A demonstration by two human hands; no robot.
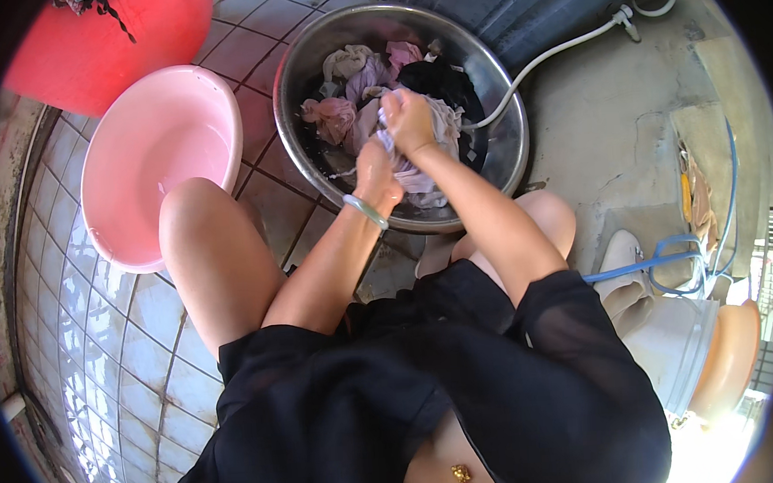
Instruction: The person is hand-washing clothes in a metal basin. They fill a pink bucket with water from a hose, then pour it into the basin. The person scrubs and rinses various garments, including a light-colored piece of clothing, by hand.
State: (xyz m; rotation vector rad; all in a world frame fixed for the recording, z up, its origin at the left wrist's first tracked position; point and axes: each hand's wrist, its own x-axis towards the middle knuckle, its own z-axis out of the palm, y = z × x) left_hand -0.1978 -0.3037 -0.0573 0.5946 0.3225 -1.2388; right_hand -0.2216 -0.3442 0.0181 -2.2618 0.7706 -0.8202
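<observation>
Both my hands are over a round stainless steel basin (290,124) on the floor. My left hand (377,172), with a pale bangle (365,212) at the wrist, grips part of a wet whitish cloth (447,121). Just above and to its right, my right hand (408,117) is closed on the same cloth, somewhat blurred. The cloth's lower folds hang into the basin. Around it lie other wet clothes: a salmon-pink one (330,119), a cream one (347,61), a lilac one (367,76), a pink one (403,54) and a black one (436,79). Dark water shows between them.
A pink plastic tub (94,186) stands at the left, below a large red container (123,52). A white hose (557,46) runs over the steel basin's right rim. At the right are a blue hose (634,267), a pale shoe (621,254) and a white bucket (671,343). The tiled floor (144,352) looks wet.
</observation>
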